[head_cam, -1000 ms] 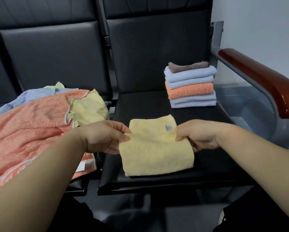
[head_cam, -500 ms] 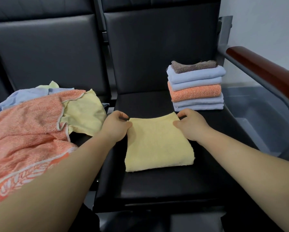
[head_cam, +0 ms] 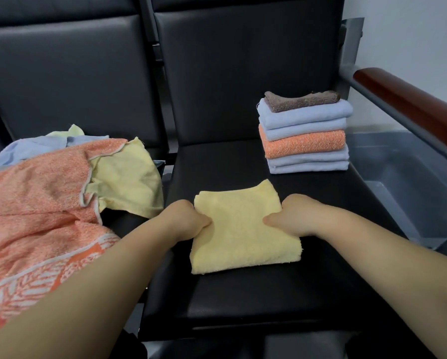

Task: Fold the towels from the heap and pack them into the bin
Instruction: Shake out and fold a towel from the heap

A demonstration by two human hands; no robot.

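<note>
My left hand (head_cam: pixel 188 220): closed on the left edge of the folded pale-yellow terry towel (head_cam: pixel 243 229), thumb on top, fingers curled under where I cannot see them.
My right hand (head_cam: pixel 292 216): clamped on the same towel's right edge, thumb lying across the top, fingers hidden beneath.
Folded yellow towel: flat on the black padded seat (head_cam: pixel 243 294), a rough square between my two hands, its near edge thick with layers.
Stack of folded towels (head_cam: pixel 306 133): on the same seat, beyond the yellow towel and to its right, close to the backrest; pale-blue ones, one orange one in the middle, a small brown one on top.
Heap of unfolded towels (head_cam: pixel 48 190): left of the yellow towel, on the neighbouring seat; a large orange one with a white leaf border on top, loose yellow and pale-blue cloth beneath it.
Grey plastic bin (head_cam: pixel 403 182): right of the yellow towel, beside the seat and lower, under the brown wooden armrest (head_cam: pixel 411 104).
</note>
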